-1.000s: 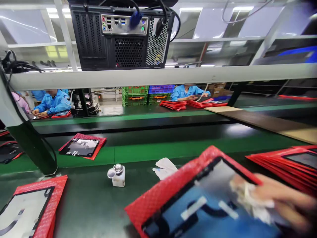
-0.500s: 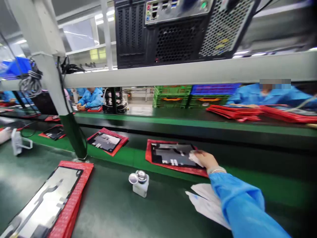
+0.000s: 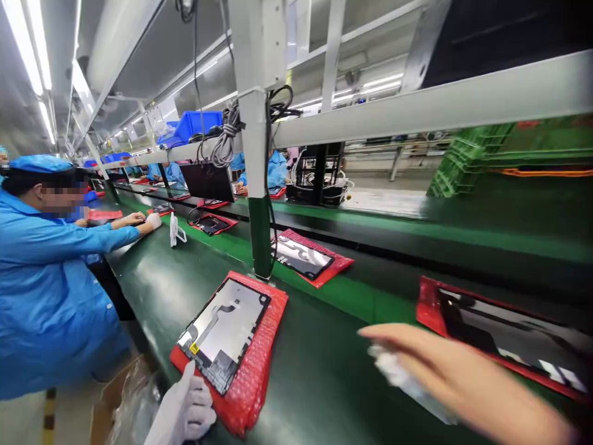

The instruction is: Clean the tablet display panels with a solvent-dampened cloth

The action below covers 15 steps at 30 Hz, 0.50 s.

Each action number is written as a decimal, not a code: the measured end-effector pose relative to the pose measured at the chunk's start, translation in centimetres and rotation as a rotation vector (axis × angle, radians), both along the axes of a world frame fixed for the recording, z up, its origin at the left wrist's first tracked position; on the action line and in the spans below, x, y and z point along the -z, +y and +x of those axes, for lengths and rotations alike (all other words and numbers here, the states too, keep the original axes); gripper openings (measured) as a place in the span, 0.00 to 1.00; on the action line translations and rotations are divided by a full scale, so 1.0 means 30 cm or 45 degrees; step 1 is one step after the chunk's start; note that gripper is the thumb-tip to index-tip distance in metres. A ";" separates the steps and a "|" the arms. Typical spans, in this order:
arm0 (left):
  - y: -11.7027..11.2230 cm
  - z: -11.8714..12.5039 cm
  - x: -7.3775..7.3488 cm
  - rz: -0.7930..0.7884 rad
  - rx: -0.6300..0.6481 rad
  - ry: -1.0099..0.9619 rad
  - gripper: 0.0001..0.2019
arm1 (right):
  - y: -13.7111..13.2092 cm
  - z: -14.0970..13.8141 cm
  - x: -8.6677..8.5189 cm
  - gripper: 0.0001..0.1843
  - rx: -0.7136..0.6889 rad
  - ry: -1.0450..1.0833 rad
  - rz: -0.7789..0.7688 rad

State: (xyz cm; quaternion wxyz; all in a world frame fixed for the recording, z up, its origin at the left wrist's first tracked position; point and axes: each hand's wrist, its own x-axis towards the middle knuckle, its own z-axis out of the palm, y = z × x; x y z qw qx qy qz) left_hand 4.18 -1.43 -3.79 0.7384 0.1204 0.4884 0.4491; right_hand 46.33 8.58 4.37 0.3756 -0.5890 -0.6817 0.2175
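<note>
My left hand [image 3: 185, 413], in a white glove, is curled at the near corner of a red bubble bag [image 3: 252, 364] that lies on the dark green bench. A flat panel [image 3: 222, 334] with a silver and black back rests on that bag. My right hand [image 3: 445, 371] is bare and smeared by motion. It hovers over the bench at the lower right with a white cloth [image 3: 393, 371] under its fingers. Just beyond it, a second panel on a red bag [image 3: 504, 337] lies on the belt.
A third panel on a red bag [image 3: 306, 256] lies by the grey and green post [image 3: 260, 198]. A co-worker in blue [image 3: 46, 278] sits at the left, with a white stand [image 3: 174, 230] near their hands. Green crates [image 3: 463, 161] stand behind, and a cardboard box [image 3: 115, 408] sits below the bench.
The view has swung left. My right hand left the panel on the belt and drew back with the cloth. My gloved left hand came into view at the left-hand panel.
</note>
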 end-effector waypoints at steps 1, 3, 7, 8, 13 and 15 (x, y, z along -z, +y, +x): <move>0.010 -0.001 -0.005 -0.026 0.035 0.006 0.28 | 0.028 -0.086 -0.004 0.07 -0.170 -0.111 -0.108; 0.022 -0.003 -0.017 -0.081 0.114 0.097 0.24 | 0.115 -0.244 -0.007 0.12 -0.266 -0.298 -0.314; 0.026 -0.019 -0.011 -0.154 0.201 0.260 0.21 | 0.292 -0.469 0.029 0.19 -0.044 -0.386 -0.416; 0.025 -0.023 -0.002 -0.152 0.214 0.260 0.21 | 0.314 -0.503 0.042 0.21 -0.021 -0.408 -0.433; 0.026 -0.023 0.041 -0.012 0.205 0.295 0.24 | 0.267 -0.589 0.044 0.14 0.099 -0.522 -0.306; 0.026 -0.013 0.042 0.032 0.173 0.378 0.27 | 0.186 -0.604 0.019 0.13 0.112 -0.565 -0.182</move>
